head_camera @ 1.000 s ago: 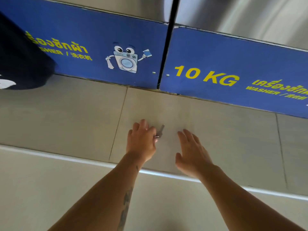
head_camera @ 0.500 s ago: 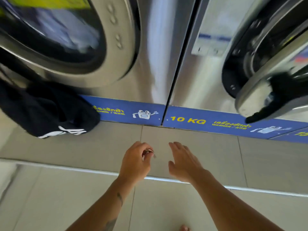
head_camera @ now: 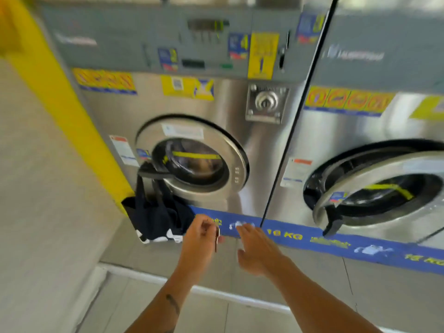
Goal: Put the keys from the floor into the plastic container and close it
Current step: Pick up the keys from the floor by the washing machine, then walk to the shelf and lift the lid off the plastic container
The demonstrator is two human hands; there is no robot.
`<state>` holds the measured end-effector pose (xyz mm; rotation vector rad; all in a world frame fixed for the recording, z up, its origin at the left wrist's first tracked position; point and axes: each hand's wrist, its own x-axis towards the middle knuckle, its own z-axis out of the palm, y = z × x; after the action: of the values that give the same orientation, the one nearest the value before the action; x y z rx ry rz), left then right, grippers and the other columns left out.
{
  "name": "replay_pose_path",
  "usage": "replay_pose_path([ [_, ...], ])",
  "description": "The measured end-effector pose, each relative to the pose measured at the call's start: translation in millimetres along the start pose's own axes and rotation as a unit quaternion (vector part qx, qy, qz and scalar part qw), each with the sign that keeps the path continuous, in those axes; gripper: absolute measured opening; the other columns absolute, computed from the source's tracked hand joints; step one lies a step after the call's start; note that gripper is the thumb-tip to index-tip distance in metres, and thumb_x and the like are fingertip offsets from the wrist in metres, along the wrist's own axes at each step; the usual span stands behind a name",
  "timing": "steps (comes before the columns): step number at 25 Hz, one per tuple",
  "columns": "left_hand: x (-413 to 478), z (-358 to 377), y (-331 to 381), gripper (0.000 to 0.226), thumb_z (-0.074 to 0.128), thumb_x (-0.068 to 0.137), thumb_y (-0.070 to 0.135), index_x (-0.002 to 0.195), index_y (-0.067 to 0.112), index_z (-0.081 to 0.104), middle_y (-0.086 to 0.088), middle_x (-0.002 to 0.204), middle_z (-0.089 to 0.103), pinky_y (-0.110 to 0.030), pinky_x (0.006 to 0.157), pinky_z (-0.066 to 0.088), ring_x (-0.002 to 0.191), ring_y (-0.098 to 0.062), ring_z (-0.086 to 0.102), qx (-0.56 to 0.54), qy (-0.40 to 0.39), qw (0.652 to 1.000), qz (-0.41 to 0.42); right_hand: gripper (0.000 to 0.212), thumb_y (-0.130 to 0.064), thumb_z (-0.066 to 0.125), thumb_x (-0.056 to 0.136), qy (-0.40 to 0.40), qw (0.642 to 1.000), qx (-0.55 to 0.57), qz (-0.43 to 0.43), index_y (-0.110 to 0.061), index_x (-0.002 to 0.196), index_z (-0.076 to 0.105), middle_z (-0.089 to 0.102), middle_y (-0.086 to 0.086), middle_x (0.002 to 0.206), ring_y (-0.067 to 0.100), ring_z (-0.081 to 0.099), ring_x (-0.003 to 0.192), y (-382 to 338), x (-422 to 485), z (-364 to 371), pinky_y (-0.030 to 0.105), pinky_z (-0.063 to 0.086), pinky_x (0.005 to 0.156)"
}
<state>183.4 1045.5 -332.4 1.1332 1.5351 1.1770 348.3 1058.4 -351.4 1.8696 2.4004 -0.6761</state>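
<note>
My left hand (head_camera: 200, 239) is pinched shut on the keys (head_camera: 217, 237), which dangle from its fingertips in front of the blue strip at the foot of the washers. My right hand (head_camera: 258, 251) hovers just to the right of the keys with its fingers spread and nothing in it. Both hands are raised above the tiled step. The plastic container is not in view. The picture is blurred by head motion.
Two steel front-loading washers (head_camera: 197, 164) (head_camera: 374, 188) stand straight ahead, the right one's door ajar. A dark bag (head_camera: 156, 217) hangs from the left door handle down to the step. A yellow post (head_camera: 60, 97) and a beige wall lie to the left.
My left hand has lifted the keys off the tiled step and risen with them. My view has tilted up from the floor to the washers' fronts. My right hand stayed beside the left.
</note>
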Motion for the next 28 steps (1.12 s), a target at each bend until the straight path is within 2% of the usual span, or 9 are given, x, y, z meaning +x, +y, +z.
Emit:
replay_pose_path([
  [3,-20.5,-32.0,37.6,0.020,0.044,0.095,-0.007,0.080,0.002,0.053,-0.016,0.064,0.052,-0.030,0.047,0.048,0.050,-0.023,0.051,-0.083,0.044,0.995,-0.038,0.055,-0.022,0.048,0.088,0.009,0.999,-0.010,-0.046,-0.015,0.142,0.039,0.041,0.007,0.146,0.030,0.036,0.136,-30.6,-7.6,-32.0,0.046,0.037,0.108],
  [5,-42.0,-54.2,57.4,0.018,0.050,0.093,-0.006,0.081,0.004,0.057,-0.017,0.065,0.052,-0.029,0.050,0.047,0.049,-0.022,0.049,-0.083,0.086,0.991,-0.056,0.051,-0.022,0.048,0.089,0.012,0.995,-0.019,-0.094,-0.015,0.139,0.041,0.043,0.005,0.141,0.029,0.039,0.133,-45.3,-13.7,-48.9,0.044,0.040,0.104],
  [8,-80.0,-85.1,75.2,0.007,0.061,0.089,0.001,0.086,0.007,0.061,-0.011,0.066,0.054,-0.030,0.053,0.049,0.053,-0.019,0.050,-0.026,0.153,0.986,-0.061,0.053,-0.025,0.049,0.093,0.014,0.984,-0.045,-0.172,-0.013,0.143,0.039,0.043,0.009,0.144,0.032,0.041,0.132,-70.0,-22.0,-69.2,0.041,0.036,0.107],
  [11,-125.4,-118.9,81.7,0.005,0.064,0.084,0.011,0.088,0.015,0.064,-0.005,0.070,0.060,-0.040,0.063,0.056,0.061,-0.021,0.058,0.098,0.217,0.967,-0.094,0.057,-0.027,0.046,0.097,-0.007,0.965,-0.061,-0.257,-0.012,0.150,0.033,0.038,0.010,0.151,0.032,0.037,0.136,-105.9,-42.4,-77.6,0.041,0.034,0.110],
  [14,-185.4,-152.2,87.3,0.012,0.056,0.085,0.011,0.091,0.018,0.064,-0.004,0.076,0.061,-0.027,0.053,0.049,0.060,-0.019,0.056,0.139,0.261,0.944,-0.147,0.051,-0.027,0.044,0.098,-0.035,0.942,-0.069,-0.327,-0.014,0.147,0.036,0.040,0.008,0.149,0.030,0.038,0.136,-153.5,-70.0,-70.4,0.045,0.038,0.108],
  [17,-263.1,-189.0,90.0,0.019,0.049,0.087,0.009,0.096,0.018,0.064,-0.003,0.086,0.063,-0.020,0.051,0.041,0.063,-0.015,0.055,0.173,0.328,0.913,-0.173,0.051,-0.027,0.039,0.099,-0.076,0.905,-0.079,-0.411,-0.018,0.148,0.033,0.037,0.005,0.152,0.027,0.037,0.137,-215.7,-112.9,-53.5,0.041,0.038,0.108],
  [19,-320.0,-217.2,87.0,0.020,0.048,0.086,0.009,0.096,0.018,0.063,-0.003,0.090,0.063,-0.022,0.054,0.043,0.066,-0.016,0.057,0.179,0.374,0.890,-0.192,0.054,-0.026,0.038,0.100,-0.094,0.873,-0.093,-0.470,-0.018,0.152,0.028,0.032,0.003,0.157,0.025,0.033,0.141,-260.1,-150.6,-39.9,0.038,0.033,0.112],
  [23,-456.0,-273.8,74.4,0.020,0.046,0.084,0.010,0.092,0.019,0.062,-0.004,0.094,0.063,-0.026,0.058,0.046,0.072,-0.018,0.059,0.181,0.469,0.832,-0.236,0.055,-0.027,0.041,0.098,-0.108,0.809,-0.113,-0.566,-0.018,0.152,0.031,0.037,0.003,0.154,0.025,0.037,0.139,-349.1,-248.7,-6.1,0.039,0.035,0.111],
  [28,-638.2,-324.6,57.7,0.020,0.045,0.087,0.012,0.095,0.018,0.062,0.001,0.089,0.062,-0.022,0.056,0.042,0.069,-0.015,0.057,0.202,0.545,0.763,-0.284,0.056,-0.027,0.042,0.099,-0.126,0.745,-0.125,-0.643,-0.017,0.153,0.030,0.036,0.004,0.156,0.026,0.036,0.141,-443.8,-392.9,53.3,0.039,0.035,0.112],
])
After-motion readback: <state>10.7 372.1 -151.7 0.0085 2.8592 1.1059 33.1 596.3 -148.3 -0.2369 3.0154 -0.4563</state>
